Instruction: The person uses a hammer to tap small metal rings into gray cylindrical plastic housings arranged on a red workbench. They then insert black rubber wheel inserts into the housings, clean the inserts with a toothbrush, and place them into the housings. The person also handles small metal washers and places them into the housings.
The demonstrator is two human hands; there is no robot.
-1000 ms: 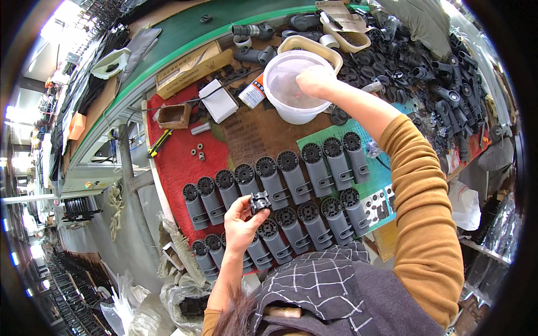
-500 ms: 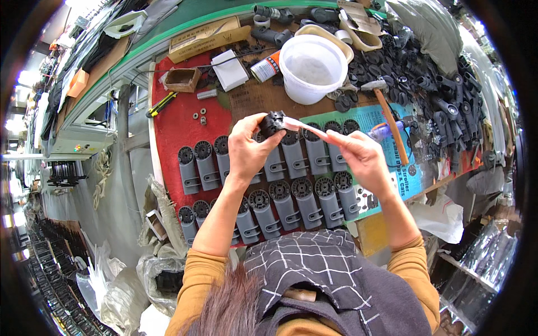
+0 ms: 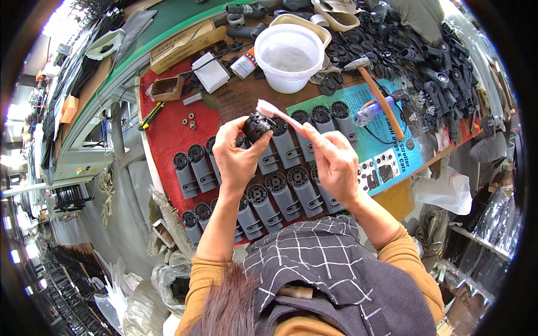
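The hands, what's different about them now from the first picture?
The right hand pulled back from the tub, a pale stick now in its grip. The left hand moved forward, still holding the black part. The gray tubes stayed in rows.

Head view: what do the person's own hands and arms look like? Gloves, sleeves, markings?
Left hand and right hand are both bare: no gloves, and no watch or wristband shows. The forearms are uncovered. Left sleeve and right sleeve are plain mustard-brown, creased, ending near the elbows. No cables or printed markings show on them.
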